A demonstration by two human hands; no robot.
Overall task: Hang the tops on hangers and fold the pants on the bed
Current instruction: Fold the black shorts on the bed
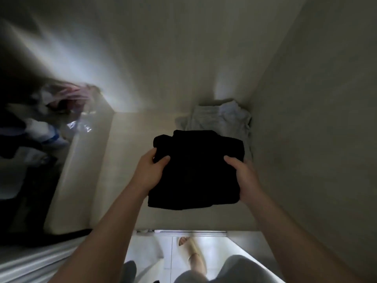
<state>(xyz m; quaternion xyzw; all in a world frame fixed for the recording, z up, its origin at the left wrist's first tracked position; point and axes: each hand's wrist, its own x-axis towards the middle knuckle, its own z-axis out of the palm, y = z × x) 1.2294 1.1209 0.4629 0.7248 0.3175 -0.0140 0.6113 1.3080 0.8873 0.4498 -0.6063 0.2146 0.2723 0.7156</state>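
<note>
A folded black garment (195,170), probably pants, hangs over the floor of a pale wardrobe compartment (130,170). My left hand (150,172) grips its left edge and my right hand (243,178) grips its right edge, thumbs on top. Behind it, in the back right corner, lies a folded light grey and white pile of clothes (220,119). The black garment covers the front of that pile.
The compartment's right wall (306,139) stands close to my right hand. A divider panel (81,160) closes the left side, and blurred hanging clothes (40,123) lie beyond it. Below, tiled floor (155,254) and my sandalled foot (191,250) show.
</note>
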